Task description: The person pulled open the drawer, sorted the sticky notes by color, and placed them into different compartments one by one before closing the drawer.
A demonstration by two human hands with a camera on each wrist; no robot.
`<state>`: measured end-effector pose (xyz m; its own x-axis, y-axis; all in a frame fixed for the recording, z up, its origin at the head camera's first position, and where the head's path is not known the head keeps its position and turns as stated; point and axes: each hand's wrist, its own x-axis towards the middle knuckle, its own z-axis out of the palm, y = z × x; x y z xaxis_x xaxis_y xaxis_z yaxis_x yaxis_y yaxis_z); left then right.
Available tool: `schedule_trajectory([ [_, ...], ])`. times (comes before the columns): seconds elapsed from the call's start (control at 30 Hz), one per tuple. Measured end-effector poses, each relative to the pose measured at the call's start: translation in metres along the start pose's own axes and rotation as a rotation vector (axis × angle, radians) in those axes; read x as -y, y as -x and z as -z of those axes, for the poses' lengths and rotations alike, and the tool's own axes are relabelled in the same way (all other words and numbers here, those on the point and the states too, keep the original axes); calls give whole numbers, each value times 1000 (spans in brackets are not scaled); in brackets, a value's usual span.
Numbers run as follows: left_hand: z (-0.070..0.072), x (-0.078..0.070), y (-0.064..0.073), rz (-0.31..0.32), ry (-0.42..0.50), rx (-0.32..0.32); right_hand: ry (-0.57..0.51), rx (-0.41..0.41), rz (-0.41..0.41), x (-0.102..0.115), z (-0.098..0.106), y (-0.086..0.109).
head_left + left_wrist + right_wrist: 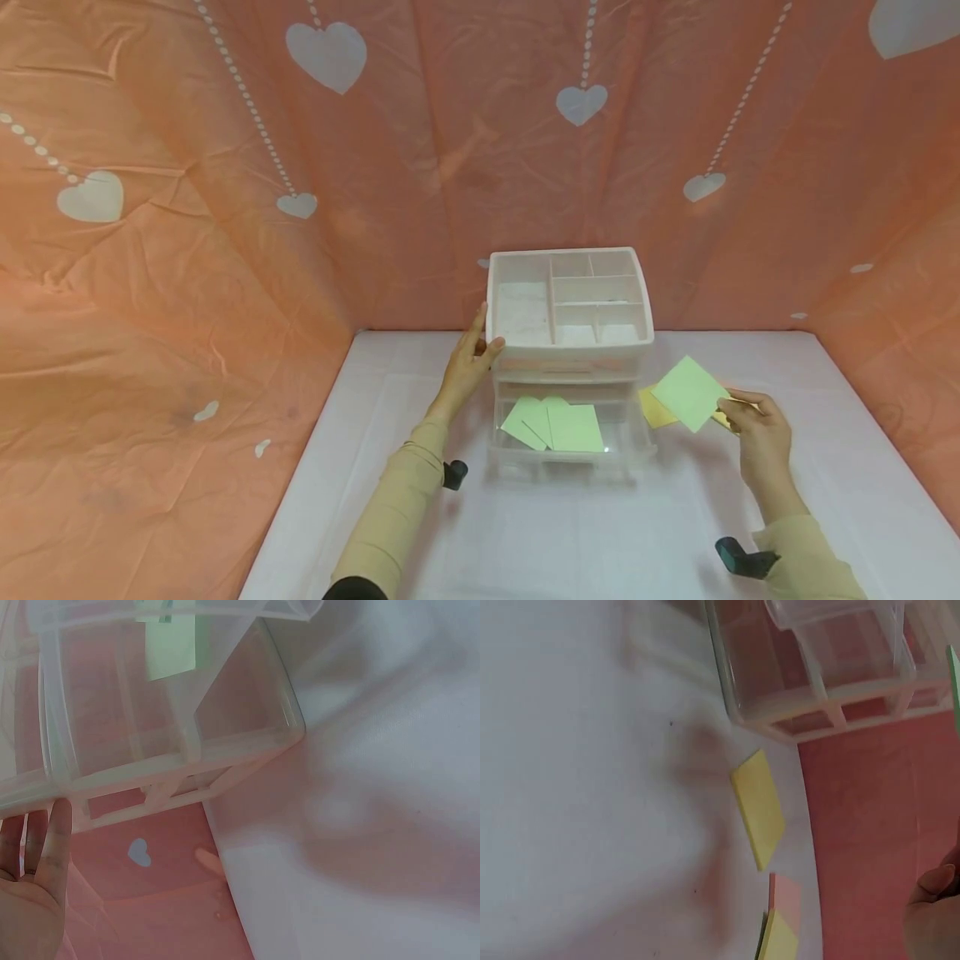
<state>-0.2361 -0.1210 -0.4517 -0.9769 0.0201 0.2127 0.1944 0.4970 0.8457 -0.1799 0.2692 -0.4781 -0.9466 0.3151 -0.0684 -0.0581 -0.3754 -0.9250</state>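
A white and clear plastic drawer unit (pixel 517 352) stands toward the back of the table. My left hand (pixel 465 367) touches its left side, fingers extended along the wall and thumb at the top front corner. The lower drawer (pixel 555 457) is pulled out, with several light green sticky notes (pixel 576 427) lying inside. To the right of the unit, my right hand (pixel 765 437) pinches a green sticky note pad (pixel 690 393) by one corner, raised above the table. In the right wrist view only an edge of that pad shows.
Below the raised pad, a yellow sticky note pad (pixel 759 810) lies on the white table beside the unit. Near it are a pink pad (pixel 786 891) and another yellow pad (pixel 780 937). An orange cloth (pixel 420 167) with white hearts hangs behind and at both sides.
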Motion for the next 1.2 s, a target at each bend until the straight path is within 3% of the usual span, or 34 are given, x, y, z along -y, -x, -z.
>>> schedule_trajectory([
  [0.17,0,0,0,1,6,3,3,122,69,-1,-10,7],
  [0.53,0,-1,0,-6,-1,-6,97,273,108,-10,-30,16],
  [0.93,-1,0,0,8,3,3,263,302,66,-25,-44,20],
  [1.2,0,0,1,7,8,-1,388,328,102,-31,-49,19],
])
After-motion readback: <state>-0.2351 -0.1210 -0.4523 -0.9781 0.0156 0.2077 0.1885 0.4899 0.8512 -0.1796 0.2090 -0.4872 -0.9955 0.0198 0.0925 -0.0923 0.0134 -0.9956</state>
